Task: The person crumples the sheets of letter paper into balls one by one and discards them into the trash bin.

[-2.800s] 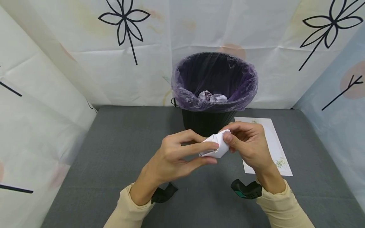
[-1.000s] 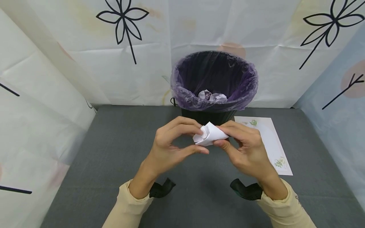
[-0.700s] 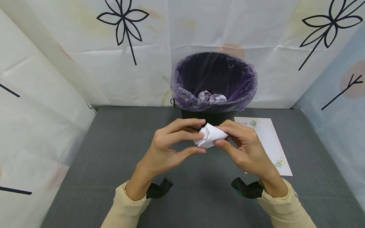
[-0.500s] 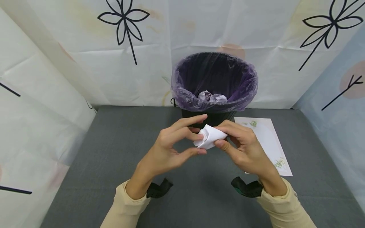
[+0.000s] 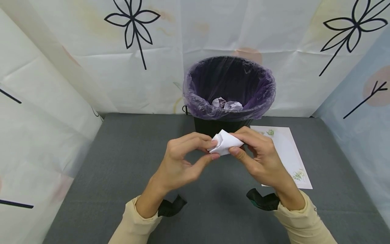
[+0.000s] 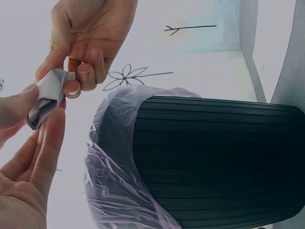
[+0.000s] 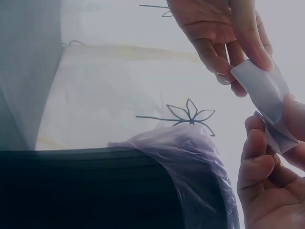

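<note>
Both hands hold one small folded wad of white paper [image 5: 226, 142] in the air, just in front of a black trash bin [image 5: 219, 126]. My left hand [image 5: 182, 162] pinches its left end between thumb and fingers. At the other end, my right hand [image 5: 263, 159] grips it, thumb below and fingers on top. Close up in the left wrist view, the paper [image 6: 51, 88] shows folded layers and a dark hollow at one end. The right wrist view has the paper [image 7: 267, 93] between the fingertips of both hands.
A purple plastic liner [image 5: 195, 101] covers the bin's rim. Inside lie crumpled paper balls [image 5: 233, 105]. A flat sheet of paper with printed green sprigs [image 5: 290, 156] lies on the grey table [image 5: 128, 152] at the right. White fabric walls [image 5: 152, 84] enclose the back and sides.
The paper has been turned and squeezed smaller between the hands over the last seconds. Lately my left fingers, spread half a second ago, have closed in on its left end. The right hand stays nearly still.
</note>
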A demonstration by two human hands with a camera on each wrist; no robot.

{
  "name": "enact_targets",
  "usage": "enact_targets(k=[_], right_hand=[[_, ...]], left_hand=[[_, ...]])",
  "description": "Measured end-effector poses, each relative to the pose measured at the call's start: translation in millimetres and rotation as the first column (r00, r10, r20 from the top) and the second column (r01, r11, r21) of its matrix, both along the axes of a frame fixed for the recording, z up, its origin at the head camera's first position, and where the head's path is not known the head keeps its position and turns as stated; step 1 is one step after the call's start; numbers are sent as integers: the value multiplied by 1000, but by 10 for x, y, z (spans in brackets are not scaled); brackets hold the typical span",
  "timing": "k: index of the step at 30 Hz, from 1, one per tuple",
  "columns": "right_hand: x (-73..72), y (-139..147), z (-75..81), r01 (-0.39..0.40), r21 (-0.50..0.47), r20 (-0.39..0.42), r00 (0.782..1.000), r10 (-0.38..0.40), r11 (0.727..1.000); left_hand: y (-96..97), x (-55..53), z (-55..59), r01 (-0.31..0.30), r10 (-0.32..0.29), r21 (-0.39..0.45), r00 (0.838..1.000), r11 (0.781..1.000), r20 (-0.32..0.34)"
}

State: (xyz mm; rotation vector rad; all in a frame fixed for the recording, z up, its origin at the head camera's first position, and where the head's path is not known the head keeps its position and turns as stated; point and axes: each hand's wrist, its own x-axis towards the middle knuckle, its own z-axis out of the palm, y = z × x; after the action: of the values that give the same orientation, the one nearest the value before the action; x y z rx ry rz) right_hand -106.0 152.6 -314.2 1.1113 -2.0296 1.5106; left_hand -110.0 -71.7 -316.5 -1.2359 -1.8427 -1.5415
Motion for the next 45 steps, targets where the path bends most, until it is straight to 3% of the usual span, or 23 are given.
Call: enact_targets(k=[7,11,14,18,22,27,31,35,39,42,45], right_hand=[[16,-28,3,41,-17,-23,999,-42,999],[23,-55,18,57,-47,-39,998,-59,997],[18,-82,15,55,-83,-58,997,-60,995],[7,-96,4,70,-97,-83,994,-78,993],[2,-87,7,52,-113,-76,995,-61,992],[13,-56,23,-27,-139,2,1000,27,990],[38,-17,38,-38,-124,103,993,51,992],[66,7,51,-18,-89,161,986,32,996],[72,14,59,-38,-77,179,982,52,996],[72,9,65,-69,-96,205,975,87,993],[78,-5,65,-67,-114,241,966,93,991]], left_hand=[[8,-25,-39,66,-75,88,993,994,93],[23,-44,-56,87,-97,116,991,989,87],[32,-68,-72,94,-101,125,994,988,46],[43,-108,-100,71,-65,115,996,991,-60],[55,-127,-98,42,-24,97,984,994,-174],[59,-123,-78,6,11,63,965,998,-261],[64,-117,-64,-15,27,45,958,999,-284],[68,-119,-51,1,9,45,977,999,-213],[76,-121,-47,87,-81,66,992,994,-95],[85,-115,-54,162,-162,110,987,981,-7],[93,-104,-76,190,-202,158,978,969,60]])
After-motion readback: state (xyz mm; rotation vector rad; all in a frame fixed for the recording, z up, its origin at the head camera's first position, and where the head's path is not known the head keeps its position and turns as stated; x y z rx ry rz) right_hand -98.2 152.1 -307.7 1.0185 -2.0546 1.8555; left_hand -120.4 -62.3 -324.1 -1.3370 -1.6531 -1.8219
